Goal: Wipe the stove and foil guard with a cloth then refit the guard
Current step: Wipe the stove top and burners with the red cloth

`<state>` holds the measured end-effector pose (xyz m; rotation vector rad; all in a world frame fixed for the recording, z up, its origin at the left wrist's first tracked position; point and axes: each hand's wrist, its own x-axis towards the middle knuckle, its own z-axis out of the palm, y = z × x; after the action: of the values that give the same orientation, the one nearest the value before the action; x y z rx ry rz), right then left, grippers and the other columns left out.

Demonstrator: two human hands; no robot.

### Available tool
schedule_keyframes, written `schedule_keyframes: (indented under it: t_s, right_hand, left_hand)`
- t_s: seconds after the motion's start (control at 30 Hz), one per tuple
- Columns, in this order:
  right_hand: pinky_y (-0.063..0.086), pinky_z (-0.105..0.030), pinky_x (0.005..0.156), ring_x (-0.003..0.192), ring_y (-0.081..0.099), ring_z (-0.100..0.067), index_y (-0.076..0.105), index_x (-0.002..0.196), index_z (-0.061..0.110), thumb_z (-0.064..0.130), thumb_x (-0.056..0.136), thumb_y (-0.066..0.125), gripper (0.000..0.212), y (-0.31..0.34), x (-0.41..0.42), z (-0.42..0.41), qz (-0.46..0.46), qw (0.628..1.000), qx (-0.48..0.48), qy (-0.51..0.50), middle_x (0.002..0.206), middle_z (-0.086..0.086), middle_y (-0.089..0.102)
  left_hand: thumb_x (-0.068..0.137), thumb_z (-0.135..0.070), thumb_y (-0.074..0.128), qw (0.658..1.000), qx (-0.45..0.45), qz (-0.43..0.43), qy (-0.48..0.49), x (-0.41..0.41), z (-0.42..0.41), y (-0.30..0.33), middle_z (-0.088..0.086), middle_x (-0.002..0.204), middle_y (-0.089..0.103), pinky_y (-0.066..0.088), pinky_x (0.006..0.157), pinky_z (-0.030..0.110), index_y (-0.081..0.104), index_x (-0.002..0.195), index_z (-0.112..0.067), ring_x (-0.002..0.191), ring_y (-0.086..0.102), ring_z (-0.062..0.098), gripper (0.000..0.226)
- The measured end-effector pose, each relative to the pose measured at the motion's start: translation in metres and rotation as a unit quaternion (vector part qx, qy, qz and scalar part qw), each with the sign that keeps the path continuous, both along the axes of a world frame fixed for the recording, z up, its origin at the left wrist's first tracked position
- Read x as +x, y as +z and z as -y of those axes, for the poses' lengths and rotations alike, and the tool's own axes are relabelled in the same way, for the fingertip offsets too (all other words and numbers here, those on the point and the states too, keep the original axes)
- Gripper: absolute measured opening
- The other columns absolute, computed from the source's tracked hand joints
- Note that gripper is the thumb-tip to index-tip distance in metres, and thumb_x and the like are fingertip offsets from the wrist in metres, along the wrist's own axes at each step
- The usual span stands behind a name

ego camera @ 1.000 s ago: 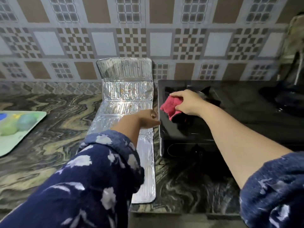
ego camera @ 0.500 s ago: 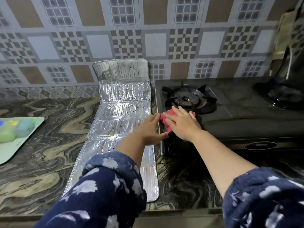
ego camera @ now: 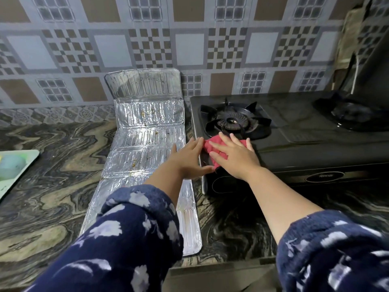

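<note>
Cloth first: your crumpled red cloth (ego camera: pixel 212 146) lies on the front left corner of the black glass-topped gas stove (ego camera: pixel 311 148), just in front of the left burner with its dark pan support (ego camera: pixel 235 121). Your right hand (ego camera: pixel 233 157) lies flat on it, fingers straight and spread, palm pressing the fabric onto the stove top; nothing is curled round the cloth. Your left hand (ego camera: pixel 189 161) is just beside it at the stove's left edge, fingers also extended, with the fingertips touching the cloth's left side and the thumb reaching toward the stove's front corner. So the two hands sit close together, both flat rather than gripping.

Left of the stove, your ribbed silver foil guard (ego camera: pixel 145 144) lies unfolded on the dark marbled stone counter (ego camera: pixel 52 175), its far panel tilted up against the patterned tile wall (ego camera: pixel 189 39). Brownish specks dot its middle panels. Your left forearm crosses over its near part.

On the stove's front panel there is an oval badge (ego camera: pixel 325 176), but its lettering is too blurred to read. A second burner (ego camera: pixel 353 114) sits at the far right. At the left edge of the counter lies a pale green tray (ego camera: pixel 12 171).
</note>
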<state>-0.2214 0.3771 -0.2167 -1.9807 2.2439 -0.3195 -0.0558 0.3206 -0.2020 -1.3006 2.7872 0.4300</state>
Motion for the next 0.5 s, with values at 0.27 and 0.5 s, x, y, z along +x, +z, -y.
schedule_keyframes:
  t_s: [0.27, 0.5]
  right_hand:
    - [-0.007, -0.051, 0.117, 0.147, 0.007, -0.007, 0.035, 0.14, 0.047, 0.05, 0.098, 0.027, 0.043, -0.005, -0.024, -0.003, 0.001, 0.999, -0.029, -0.042, 0.158, 0.018, 0.012]
    - [0.008, -0.037, 0.119, 0.146, 0.017, -0.009, 0.04, 0.141, 0.036, 0.041, 0.099, 0.034, 0.043, -0.009, -0.028, -0.01, 0.014, 0.997, -0.074, 0.027, 0.155, 0.015, 0.028]
  left_hand:
    - [0.089, -0.068, 0.029, 0.999, -0.029, 0.031, 0.03, -0.019, -0.013, -0.008, 0.001, 0.162, -0.011, -0.012, 0.116, 0.052, -0.004, 0.153, -0.015, 0.149, -0.008, 0.013, 0.089]
    - [0.09, -0.06, 0.037, 0.997, -0.042, 0.028, 0.053, -0.031, -0.023, 0.004, 0.002, 0.163, 0.002, -0.006, 0.118, 0.052, 0.008, 0.153, -0.012, 0.149, 0.003, 0.015, 0.085]
